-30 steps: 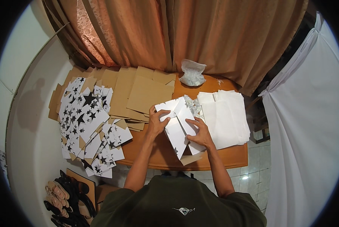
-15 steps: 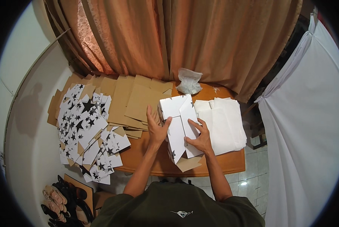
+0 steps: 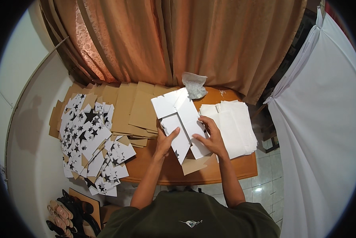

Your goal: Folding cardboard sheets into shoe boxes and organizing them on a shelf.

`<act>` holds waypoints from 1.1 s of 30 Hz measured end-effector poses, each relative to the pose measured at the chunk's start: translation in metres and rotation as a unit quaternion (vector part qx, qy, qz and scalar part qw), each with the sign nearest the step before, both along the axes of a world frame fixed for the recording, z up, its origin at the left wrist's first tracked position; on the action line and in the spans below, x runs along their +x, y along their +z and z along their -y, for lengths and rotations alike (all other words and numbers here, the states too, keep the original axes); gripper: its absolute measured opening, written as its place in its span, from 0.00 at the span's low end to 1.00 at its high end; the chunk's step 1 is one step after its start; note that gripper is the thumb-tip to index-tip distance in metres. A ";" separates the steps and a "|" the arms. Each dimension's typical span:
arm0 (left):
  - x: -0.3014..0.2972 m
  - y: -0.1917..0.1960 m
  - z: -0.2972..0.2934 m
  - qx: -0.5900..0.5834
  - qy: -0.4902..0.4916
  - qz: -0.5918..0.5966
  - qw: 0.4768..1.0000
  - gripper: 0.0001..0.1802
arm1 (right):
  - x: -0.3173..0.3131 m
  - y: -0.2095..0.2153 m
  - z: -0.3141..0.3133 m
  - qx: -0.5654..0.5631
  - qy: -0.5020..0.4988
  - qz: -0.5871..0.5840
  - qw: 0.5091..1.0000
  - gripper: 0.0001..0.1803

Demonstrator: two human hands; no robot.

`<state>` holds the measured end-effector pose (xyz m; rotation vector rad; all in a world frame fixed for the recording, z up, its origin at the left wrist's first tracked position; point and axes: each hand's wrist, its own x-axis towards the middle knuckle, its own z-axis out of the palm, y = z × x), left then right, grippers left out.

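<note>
Fingers (image 3: 173, 136) of the left hand (image 3: 165, 146) hold the left side of a white folded box (image 3: 191, 125), the thumb laid over its upper face and the rest passing out of my sight down the side. From my end I see the right hand (image 3: 213, 142) grasping the opposite side, thumb on the top panel and the other fingers bent along the right edge. Between the two hands the box sits askew above the front middle of the wooden bench (image 3: 241, 168); I cannot tell whether its underside touches the wood. Its white panels meet in slanting seams, bits of black star print show at its edges, and a brown flap (image 3: 195, 164) sticks out at the near end.

To the left I have a loose pile of star-printed pieces (image 3: 84, 133), with flat brown cardboard (image 3: 140, 107) spread behind it and reaching toward the box. Just right of the right hand lies a stack of white sheets (image 3: 235, 129). A clear plastic bag (image 3: 195, 87) stands past the box's far end, near the brown curtains (image 3: 209, 39). Shoes (image 3: 60, 214) sit low on my left, and white cloth (image 3: 309, 135) hangs at the right.
</note>
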<state>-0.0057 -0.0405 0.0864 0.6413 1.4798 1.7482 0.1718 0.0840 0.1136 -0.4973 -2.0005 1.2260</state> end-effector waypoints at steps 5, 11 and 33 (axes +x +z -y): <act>-0.017 -0.029 0.000 0.059 0.073 0.108 0.990 0.57 | 0.027 -0.004 -0.003 -0.143 0.065 -0.115 0.981 0.33; -0.005 -0.023 -0.008 0.075 0.140 0.163 0.974 0.56 | 0.024 -0.028 -0.007 -0.073 0.080 -0.062 0.992 0.30; -0.039 0.112 0.037 -0.106 -0.202 -0.699 0.678 0.47 | 0.024 -0.008 -0.029 -0.135 0.243 0.012 0.961 0.23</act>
